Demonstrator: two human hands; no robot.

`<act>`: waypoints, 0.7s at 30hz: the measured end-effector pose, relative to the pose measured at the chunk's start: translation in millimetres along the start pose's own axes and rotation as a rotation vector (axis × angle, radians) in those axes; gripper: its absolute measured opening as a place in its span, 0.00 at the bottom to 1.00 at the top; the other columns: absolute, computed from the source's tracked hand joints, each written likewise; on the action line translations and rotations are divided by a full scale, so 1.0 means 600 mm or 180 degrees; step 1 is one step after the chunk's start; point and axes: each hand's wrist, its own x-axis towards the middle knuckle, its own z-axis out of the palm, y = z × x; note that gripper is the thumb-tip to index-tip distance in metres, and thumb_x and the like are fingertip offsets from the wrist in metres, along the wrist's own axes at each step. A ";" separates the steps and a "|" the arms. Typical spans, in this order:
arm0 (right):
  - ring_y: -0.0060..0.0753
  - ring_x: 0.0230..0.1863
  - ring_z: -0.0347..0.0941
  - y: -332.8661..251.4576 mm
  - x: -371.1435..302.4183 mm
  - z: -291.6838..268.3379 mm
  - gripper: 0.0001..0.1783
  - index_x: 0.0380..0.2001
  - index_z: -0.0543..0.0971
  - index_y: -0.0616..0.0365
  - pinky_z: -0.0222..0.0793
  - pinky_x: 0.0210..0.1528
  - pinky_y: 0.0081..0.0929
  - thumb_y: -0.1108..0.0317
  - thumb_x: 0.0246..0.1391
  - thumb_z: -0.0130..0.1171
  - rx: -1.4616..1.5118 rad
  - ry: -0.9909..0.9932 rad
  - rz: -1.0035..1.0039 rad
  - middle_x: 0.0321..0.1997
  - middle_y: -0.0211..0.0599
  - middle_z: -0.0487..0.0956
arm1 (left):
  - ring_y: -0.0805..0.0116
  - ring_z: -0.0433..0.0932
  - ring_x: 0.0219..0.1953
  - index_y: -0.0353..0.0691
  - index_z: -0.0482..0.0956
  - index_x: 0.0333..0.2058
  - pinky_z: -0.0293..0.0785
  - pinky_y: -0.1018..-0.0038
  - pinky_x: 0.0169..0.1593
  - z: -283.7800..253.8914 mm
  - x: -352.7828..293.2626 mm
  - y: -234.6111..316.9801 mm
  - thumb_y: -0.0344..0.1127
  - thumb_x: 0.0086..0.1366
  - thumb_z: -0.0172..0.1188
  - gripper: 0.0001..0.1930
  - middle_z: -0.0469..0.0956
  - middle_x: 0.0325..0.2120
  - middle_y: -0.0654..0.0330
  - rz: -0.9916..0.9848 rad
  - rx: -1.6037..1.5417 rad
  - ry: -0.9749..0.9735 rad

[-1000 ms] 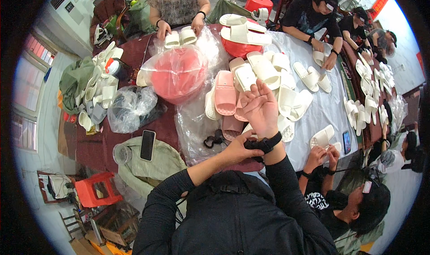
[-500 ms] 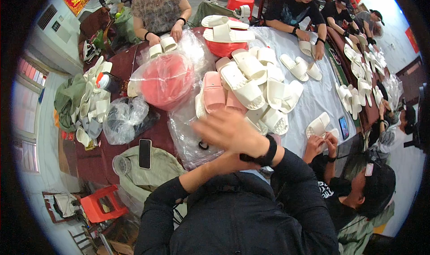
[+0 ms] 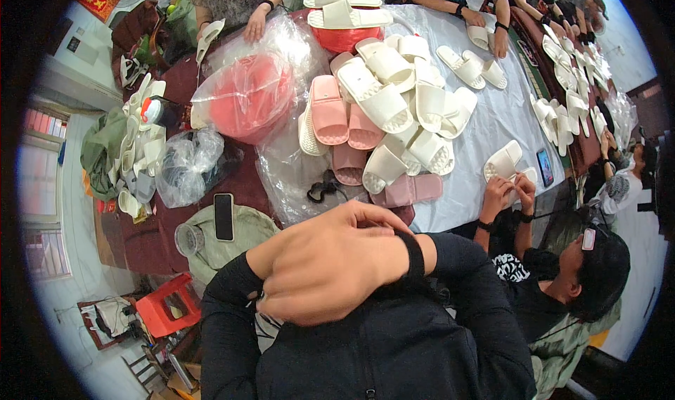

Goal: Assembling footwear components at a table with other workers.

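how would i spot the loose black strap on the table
Find the big heap of white and pink slippers on the table. By its near left corner lies crumpled clear plastic, and on that sits the small, looped black strap. Its dark colour sets it apart from the pale slippers, and it lies loose, unlike the worn wristbands.

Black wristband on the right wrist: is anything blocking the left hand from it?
Nothing visible does: the left hand is close beside the black wristband, though the right hand hides part of the left.
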 end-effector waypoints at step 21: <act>0.25 0.19 0.69 -0.070 -0.003 -0.123 0.13 0.30 0.71 0.68 0.67 0.25 0.20 0.67 0.58 0.43 0.2309 0.3209 0.0908 0.25 0.40 0.74 | 0.71 0.72 0.45 0.38 0.69 0.38 0.69 0.71 0.49 0.069 0.010 -0.009 0.23 0.63 0.50 0.06 0.72 0.41 0.56 0.1786 -0.1598 0.1632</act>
